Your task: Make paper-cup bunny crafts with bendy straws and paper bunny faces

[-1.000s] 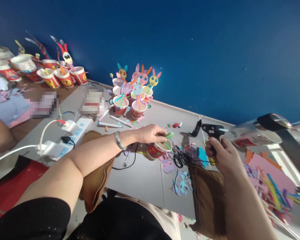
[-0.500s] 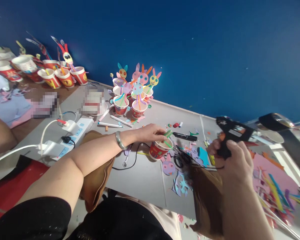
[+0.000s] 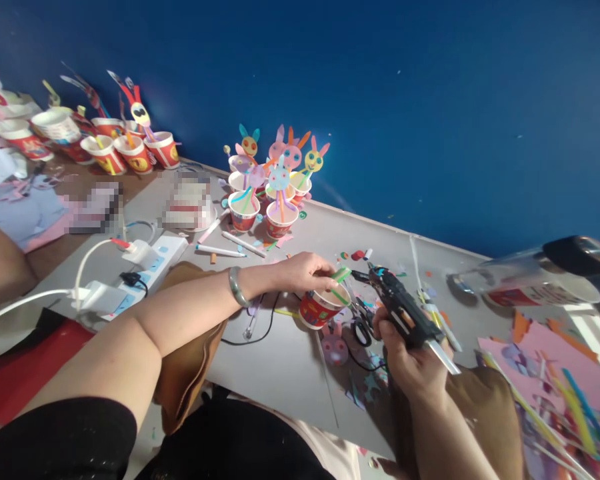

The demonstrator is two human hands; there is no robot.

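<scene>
My left hand (image 3: 310, 270), a bangle on its wrist, pinches a green paper strip (image 3: 341, 274) at the rim of a red paper cup (image 3: 314, 312). The strip reaches down into the cup, which stands upright on the table. In my right hand (image 3: 420, 367) is a black hot glue gun (image 3: 405, 312), a white glue stick poking out of its rear. Its nozzle points up and left, to the right of the cup. A purple paper bunny face (image 3: 334, 347) lies just in front of the cup, beside black-handled scissors (image 3: 362, 333), partly covered by scraps.
Finished bunny cups (image 3: 282, 220) stand by the blue wall. A power strip (image 3: 153, 267) with plugs and cables lies left, near a person's arm (image 3: 0, 260). Pens (image 3: 221, 251) are scattered behind my left arm. Pink paper (image 3: 535, 353) and coloured strips lie right, near a clear container (image 3: 510, 277).
My right hand has brought the glue gun leftward and turned it, its nozzle nearer the cup. My left hand stays on the green strip. The view has shifted slightly.
</scene>
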